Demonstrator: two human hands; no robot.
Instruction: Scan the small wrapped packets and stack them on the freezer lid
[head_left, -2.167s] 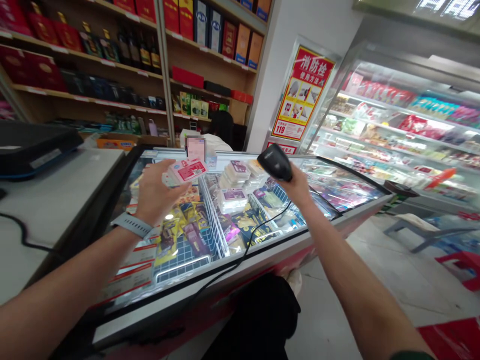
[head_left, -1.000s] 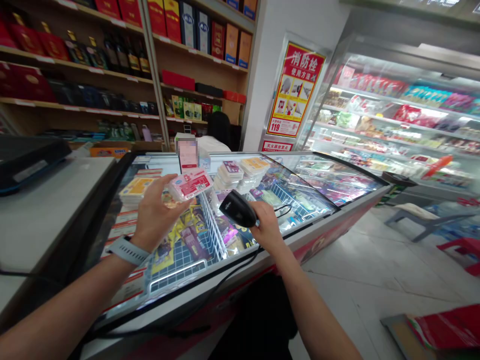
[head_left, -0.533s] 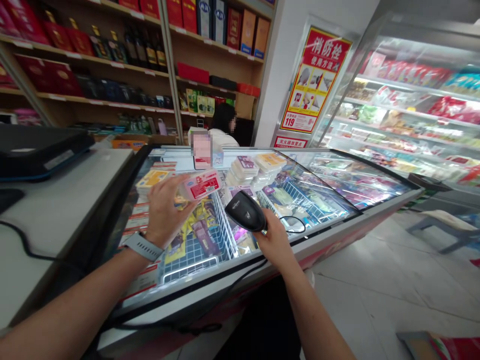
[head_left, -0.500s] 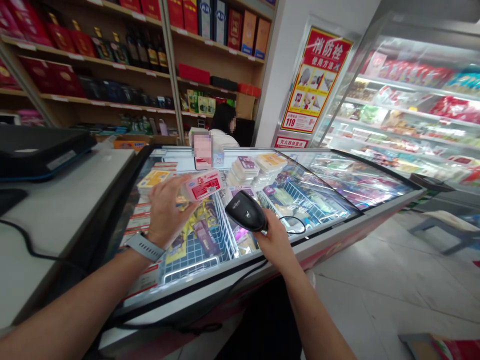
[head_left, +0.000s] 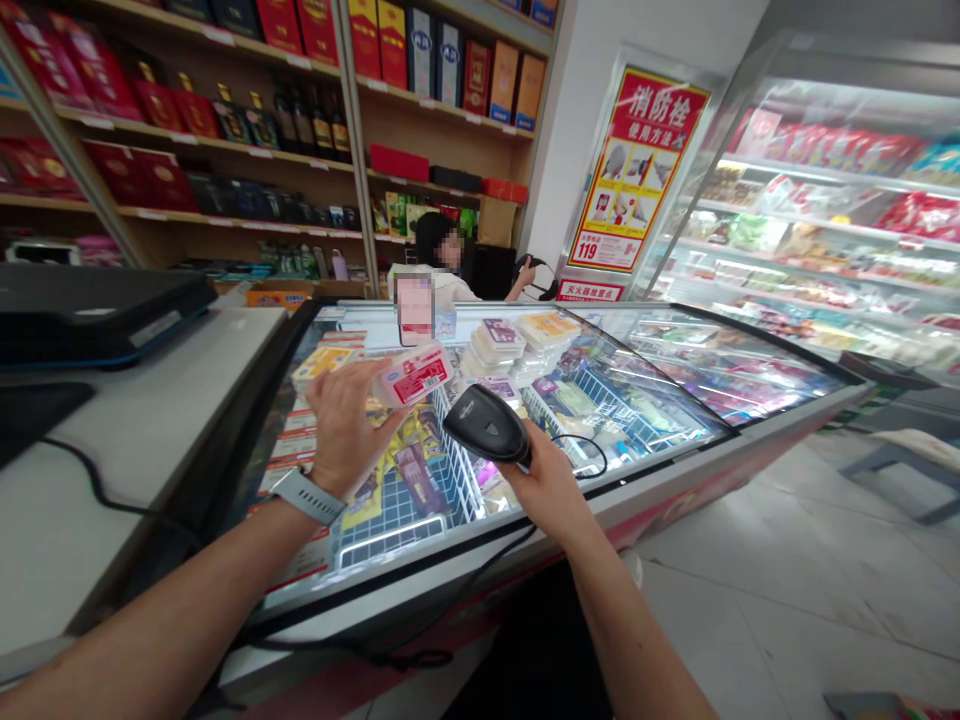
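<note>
My left hand (head_left: 346,415) is closed on a clear plastic food box (head_left: 414,375) with a red-and-white label, and its barcode faces toward the right. Around the handle of a black barcode scanner (head_left: 487,422) my right hand (head_left: 544,475) is wrapped. The scanner's head points at the box from the lower right, with a small gap between them. Both are above the glass top of a chest freezer (head_left: 390,625). Stacked plastic tubs (head_left: 499,345) with purple and yellow labels sit beyond them. A scanner cable (head_left: 495,560) hangs across the freezer's front edge.
A grey counter (head_left: 187,390) with a black flat device (head_left: 97,310) stands at left. Behind the freezer is a person (head_left: 442,270) near bottle shelves (head_left: 255,150). A lit display fridge (head_left: 847,200) and a stool (head_left: 907,470) are at right.
The view has shifted slightly, so most things sit a little farther right. The box and scanner remain held, their gap a bit smaller. The person behind has turned, and a hand now shows at their right.
</note>
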